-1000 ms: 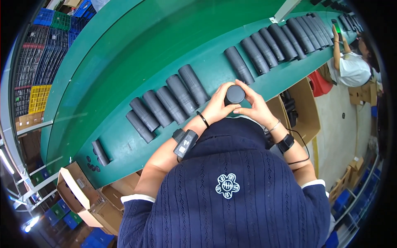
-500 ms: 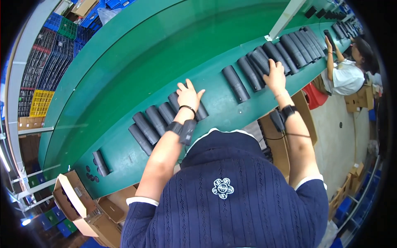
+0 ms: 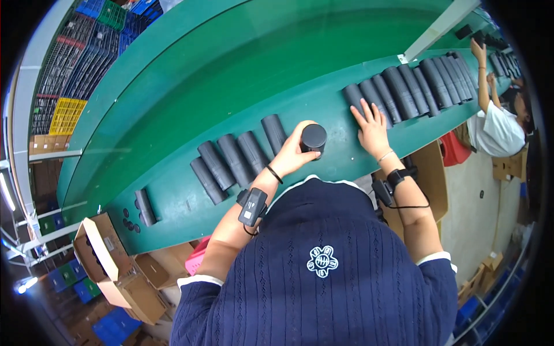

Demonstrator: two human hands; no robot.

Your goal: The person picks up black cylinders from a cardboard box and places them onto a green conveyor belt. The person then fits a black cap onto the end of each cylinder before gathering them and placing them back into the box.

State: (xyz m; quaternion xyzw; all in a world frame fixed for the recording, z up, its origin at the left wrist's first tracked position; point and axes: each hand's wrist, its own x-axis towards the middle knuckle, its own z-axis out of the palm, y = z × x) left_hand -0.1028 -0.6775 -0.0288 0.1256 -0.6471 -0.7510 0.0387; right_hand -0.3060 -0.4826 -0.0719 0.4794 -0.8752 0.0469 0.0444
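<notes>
My left hand (image 3: 290,154) is wrapped round a black cylinder (image 3: 315,136), whose round flat end faces up; it is held over the green bench (image 3: 337,155). Just left of it lies another black cylinder (image 3: 273,130), beside a group of similar cylinders (image 3: 231,157) lying side by side. My right hand (image 3: 372,131) has its fingers spread, fingertips touching the near end of the row of black cylinders (image 3: 398,89) on the right. It grips none of them.
At the far left of the bench lie a short black cylinder (image 3: 145,206) and several small black discs (image 3: 130,226). An open cardboard box (image 3: 98,259) stands below that end. A metal post (image 3: 438,32) rises behind the right row. A co-worker (image 3: 496,130) works at the far right.
My left hand has moved right and taken hold of a cylinder; the lone cylinder midway along the bench no longer lies there. My right hand's row now lies closer together. The view has shifted slightly.
</notes>
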